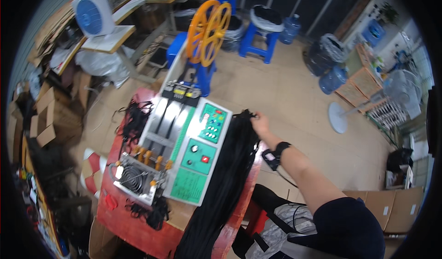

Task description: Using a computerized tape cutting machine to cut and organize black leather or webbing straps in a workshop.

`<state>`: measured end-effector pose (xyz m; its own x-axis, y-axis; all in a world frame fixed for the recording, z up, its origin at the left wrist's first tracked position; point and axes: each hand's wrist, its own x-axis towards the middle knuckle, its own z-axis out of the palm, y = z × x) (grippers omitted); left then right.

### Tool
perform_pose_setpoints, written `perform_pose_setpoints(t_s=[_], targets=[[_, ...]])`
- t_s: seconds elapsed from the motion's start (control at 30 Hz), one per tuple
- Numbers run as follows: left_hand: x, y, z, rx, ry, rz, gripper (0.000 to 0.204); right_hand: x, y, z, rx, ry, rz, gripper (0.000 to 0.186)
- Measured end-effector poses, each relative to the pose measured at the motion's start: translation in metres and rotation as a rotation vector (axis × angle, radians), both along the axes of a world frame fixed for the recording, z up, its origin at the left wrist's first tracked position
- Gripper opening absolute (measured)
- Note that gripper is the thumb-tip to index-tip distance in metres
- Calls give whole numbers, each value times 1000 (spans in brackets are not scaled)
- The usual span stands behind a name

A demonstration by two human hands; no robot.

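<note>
My right hand [260, 123] reaches to the far end of a long bundle of black straps [226, 174], its fingers closed on the strap ends. The bundle lies lengthwise on a red table [120, 226], along the right side of a tabletop machine. That machine has a green control panel [198, 155] with knobs, lights and a red switch, and a metal bed [168, 121]. A round fan guard [132, 180] sits at its near end. Two yellow spoked reels [215, 36] stand at its far end. My left hand is out of the picture.
Loose black strap pieces [133, 121] lie left of the machine, and more [159, 213] lie near it beside a small red tool [110, 201]. Beyond stand a blue stool [258, 43], lined bins [322, 54] and water bottles [332, 80]. A pedestal fan [338, 117] stands at right, cardboard boxes [391, 208] nearer.
</note>
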<state>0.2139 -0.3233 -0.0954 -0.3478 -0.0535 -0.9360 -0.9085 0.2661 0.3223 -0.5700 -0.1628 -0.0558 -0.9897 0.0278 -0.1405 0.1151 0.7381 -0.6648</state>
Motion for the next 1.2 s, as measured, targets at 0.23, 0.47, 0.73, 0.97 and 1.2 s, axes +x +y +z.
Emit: perform_pose_setpoints(t_s=[0.23,0.47,0.73,0.97,1.2], targets=[[52,63,42,113,-75,159,30,32,172,14,1,-129,250,41],[92,103,57,215,-133,224,29,129,432,97,157,-501,-197,30],[-75,155,8,308,-61,181,28,125,704,72,-157,-369,-705,27],[-293,214,25,106,174,-82,32,26,720,125,-372,-365,-597,19],[-428,252,61,-74,345,-248,35,-58,796,145,-497,-220,-762,22]])
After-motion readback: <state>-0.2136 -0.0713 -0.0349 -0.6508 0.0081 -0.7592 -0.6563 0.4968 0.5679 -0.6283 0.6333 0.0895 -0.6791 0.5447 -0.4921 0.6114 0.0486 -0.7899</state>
